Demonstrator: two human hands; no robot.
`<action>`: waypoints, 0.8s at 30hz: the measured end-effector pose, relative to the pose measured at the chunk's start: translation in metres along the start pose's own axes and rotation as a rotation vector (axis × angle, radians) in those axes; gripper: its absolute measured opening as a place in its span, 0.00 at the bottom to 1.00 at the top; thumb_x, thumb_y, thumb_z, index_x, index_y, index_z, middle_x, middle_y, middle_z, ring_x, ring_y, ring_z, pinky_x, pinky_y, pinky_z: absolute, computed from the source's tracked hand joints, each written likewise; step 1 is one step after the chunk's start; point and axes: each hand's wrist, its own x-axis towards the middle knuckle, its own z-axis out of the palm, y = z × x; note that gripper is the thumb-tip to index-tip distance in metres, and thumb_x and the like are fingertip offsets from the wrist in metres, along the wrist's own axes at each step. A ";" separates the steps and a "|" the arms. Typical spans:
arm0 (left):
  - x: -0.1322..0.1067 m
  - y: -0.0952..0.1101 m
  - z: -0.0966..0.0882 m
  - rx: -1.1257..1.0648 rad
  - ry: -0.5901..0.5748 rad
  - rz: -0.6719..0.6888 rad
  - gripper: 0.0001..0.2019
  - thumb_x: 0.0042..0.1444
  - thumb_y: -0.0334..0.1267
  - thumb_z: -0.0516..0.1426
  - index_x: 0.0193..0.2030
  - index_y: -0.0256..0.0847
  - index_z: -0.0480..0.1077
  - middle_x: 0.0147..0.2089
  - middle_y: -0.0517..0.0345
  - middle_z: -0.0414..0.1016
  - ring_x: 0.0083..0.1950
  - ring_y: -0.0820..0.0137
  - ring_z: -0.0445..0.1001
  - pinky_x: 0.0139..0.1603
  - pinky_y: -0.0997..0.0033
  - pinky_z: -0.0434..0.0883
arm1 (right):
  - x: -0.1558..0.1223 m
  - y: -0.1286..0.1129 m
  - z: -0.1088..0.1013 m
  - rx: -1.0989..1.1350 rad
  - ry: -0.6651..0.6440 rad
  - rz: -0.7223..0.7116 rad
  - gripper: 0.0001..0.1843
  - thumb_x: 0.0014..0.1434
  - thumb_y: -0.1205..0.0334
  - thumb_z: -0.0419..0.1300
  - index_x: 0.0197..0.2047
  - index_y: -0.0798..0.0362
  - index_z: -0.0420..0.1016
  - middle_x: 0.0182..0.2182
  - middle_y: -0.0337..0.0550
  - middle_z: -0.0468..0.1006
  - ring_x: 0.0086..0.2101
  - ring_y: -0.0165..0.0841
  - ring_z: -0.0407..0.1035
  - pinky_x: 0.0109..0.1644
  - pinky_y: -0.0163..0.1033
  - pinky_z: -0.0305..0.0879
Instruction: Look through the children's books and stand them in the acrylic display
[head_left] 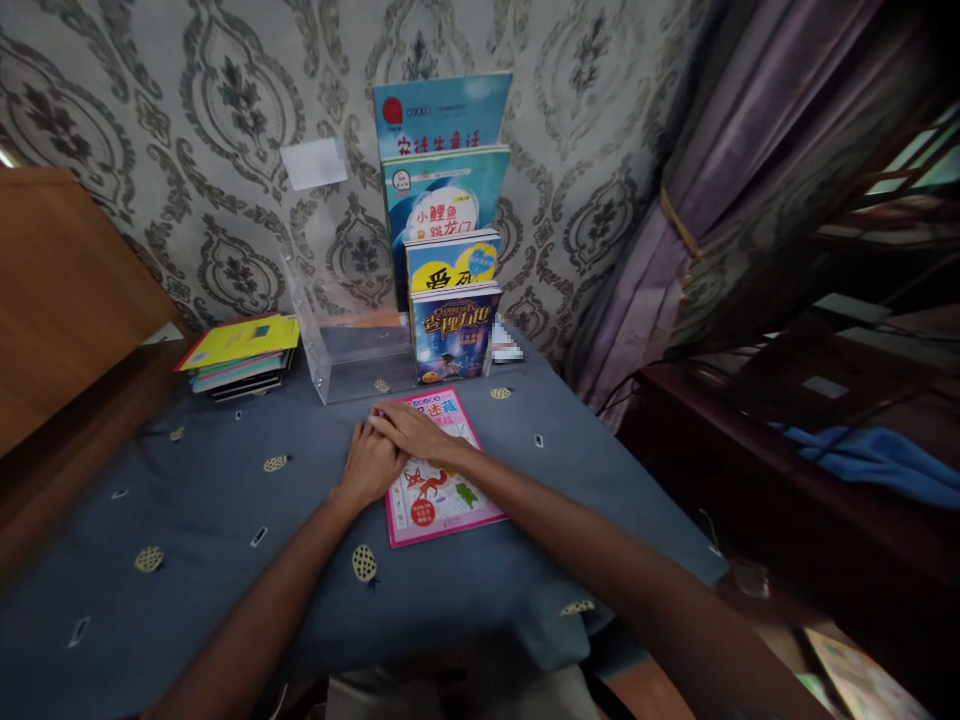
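My left hand (371,465) rests at the left edge of a pink-bordered picture book (454,500), which has a red fox on its cover and lies flat on the cloth. Across it lies my right hand (411,430), its fingers stretched over the left one and hiding part of it. Neither hand appears to grip anything. Just beyond them is a clear acrylic stand (360,350). Its right side holds several upright books in rising steps, with a dark blue book (454,335) in front and a tall teal book (446,105) at the back.
A stack of thin books (244,345) with a yellow one on top lies left of the stand. Grey-blue cloth (315,525) with pineapple prints covers the table. A brown wooden panel (71,300) rises at left; a purple curtain (671,230) hangs at right.
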 end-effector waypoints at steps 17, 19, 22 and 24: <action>0.001 0.001 -0.009 0.017 -0.104 -0.049 0.24 0.68 0.44 0.47 0.67 0.36 0.62 0.71 0.41 0.61 0.73 0.50 0.56 0.68 0.42 0.60 | -0.043 0.065 -0.062 -0.085 0.024 0.250 0.23 0.72 0.57 0.46 0.63 0.52 0.70 0.63 0.50 0.71 0.63 0.41 0.64 0.69 0.52 0.55; 0.002 -0.002 -0.013 0.007 -0.139 -0.040 0.24 0.69 0.44 0.47 0.67 0.37 0.62 0.71 0.42 0.60 0.74 0.51 0.55 0.68 0.41 0.59 | -0.043 0.067 -0.066 -0.038 0.045 0.267 0.24 0.72 0.55 0.46 0.64 0.53 0.70 0.62 0.50 0.72 0.61 0.41 0.66 0.67 0.50 0.58; 0.004 -0.004 -0.020 0.009 -0.164 -0.017 0.23 0.69 0.43 0.47 0.67 0.37 0.62 0.71 0.43 0.61 0.74 0.53 0.54 0.68 0.38 0.57 | -0.048 0.072 -0.069 0.075 0.071 0.247 0.24 0.72 0.55 0.45 0.63 0.55 0.71 0.60 0.50 0.74 0.60 0.39 0.68 0.66 0.48 0.60; 0.006 -0.003 -0.024 0.023 -0.158 0.001 0.22 0.68 0.41 0.47 0.66 0.37 0.63 0.70 0.42 0.62 0.74 0.54 0.55 0.69 0.37 0.56 | -0.053 0.078 -0.070 0.154 0.090 0.221 0.24 0.72 0.56 0.46 0.62 0.56 0.71 0.59 0.52 0.75 0.59 0.39 0.70 0.65 0.48 0.61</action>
